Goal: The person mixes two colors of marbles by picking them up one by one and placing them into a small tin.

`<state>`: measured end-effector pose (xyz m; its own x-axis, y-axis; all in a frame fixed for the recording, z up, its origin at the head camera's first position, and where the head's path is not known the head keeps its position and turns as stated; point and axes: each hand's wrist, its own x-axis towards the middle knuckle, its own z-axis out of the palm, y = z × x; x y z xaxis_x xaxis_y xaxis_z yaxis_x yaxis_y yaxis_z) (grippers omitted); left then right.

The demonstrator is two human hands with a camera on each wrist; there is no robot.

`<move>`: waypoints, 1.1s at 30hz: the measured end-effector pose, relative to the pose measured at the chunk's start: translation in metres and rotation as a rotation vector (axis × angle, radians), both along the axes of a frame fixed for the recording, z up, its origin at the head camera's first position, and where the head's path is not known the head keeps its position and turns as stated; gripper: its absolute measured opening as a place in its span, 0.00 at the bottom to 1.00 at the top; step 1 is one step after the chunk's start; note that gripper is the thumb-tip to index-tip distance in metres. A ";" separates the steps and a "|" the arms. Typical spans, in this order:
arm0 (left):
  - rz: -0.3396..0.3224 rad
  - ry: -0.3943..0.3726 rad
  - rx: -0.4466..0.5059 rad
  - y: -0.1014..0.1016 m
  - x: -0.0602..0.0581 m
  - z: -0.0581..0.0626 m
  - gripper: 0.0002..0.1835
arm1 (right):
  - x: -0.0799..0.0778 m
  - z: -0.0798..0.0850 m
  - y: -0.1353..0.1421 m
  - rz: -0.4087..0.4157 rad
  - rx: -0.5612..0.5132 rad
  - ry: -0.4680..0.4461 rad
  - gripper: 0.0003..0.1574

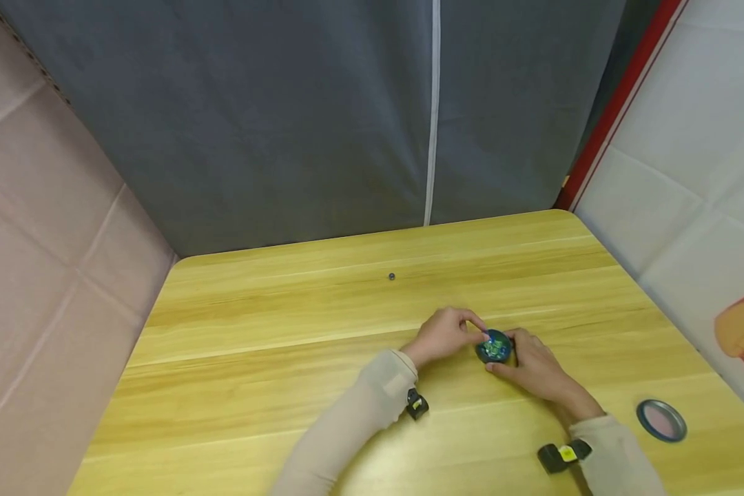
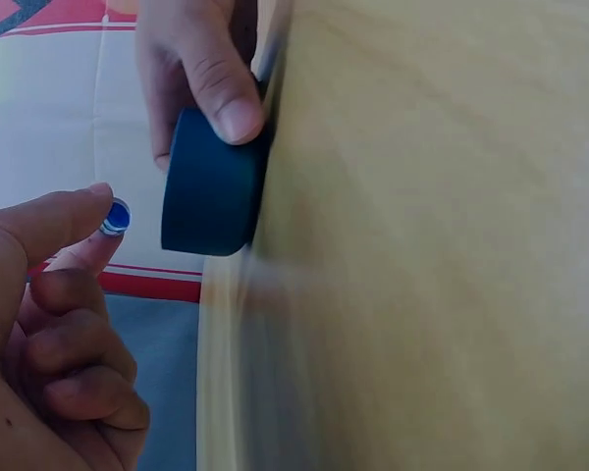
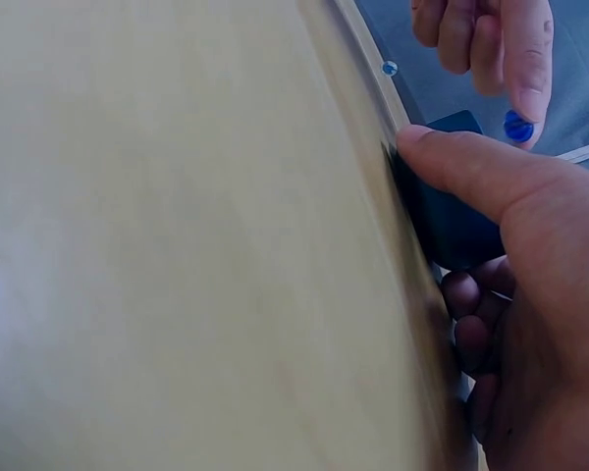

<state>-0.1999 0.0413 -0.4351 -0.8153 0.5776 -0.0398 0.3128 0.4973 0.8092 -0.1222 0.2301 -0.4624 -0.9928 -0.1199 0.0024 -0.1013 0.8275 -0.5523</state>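
Between thumb and index finger, my left hand (image 1: 444, 335) pinches a blue glass marble (image 2: 116, 217), which also shows in the right wrist view as a deep blue ball (image 3: 517, 127). In the head view this hand is at the left side of the open round tin. My right hand (image 1: 536, 365) grips the dark blue tin (image 2: 211, 191) from its right side, thumb on the near side. Shiny green and blue pieces (image 1: 493, 348) lie inside the tin, too small to tell apart. The tin stands on the table.
A single small marble (image 1: 392, 276) lies farther back on the wooden table (image 1: 223, 386). At the right, near my right forearm, is a round lid (image 1: 661, 420) with a metallic rim. A grey curtain (image 1: 285, 124) hangs behind the table.
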 end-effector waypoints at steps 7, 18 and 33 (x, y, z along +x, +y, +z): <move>-0.021 0.016 -0.040 0.000 0.004 -0.006 0.09 | 0.000 -0.001 -0.002 0.001 -0.002 0.004 0.42; -0.024 0.022 -0.070 0.000 0.005 -0.007 0.08 | 0.000 -0.001 -0.001 -0.005 -0.002 0.008 0.42; -0.032 -0.001 -0.091 0.002 0.005 -0.011 0.08 | 0.000 -0.002 0.000 -0.008 -0.010 -0.001 0.42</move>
<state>-0.1952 0.0429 -0.4462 -0.7968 0.5970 -0.0938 0.3289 0.5587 0.7614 -0.1217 0.2297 -0.4648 -0.9937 -0.1124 0.0029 -0.0947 0.8224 -0.5609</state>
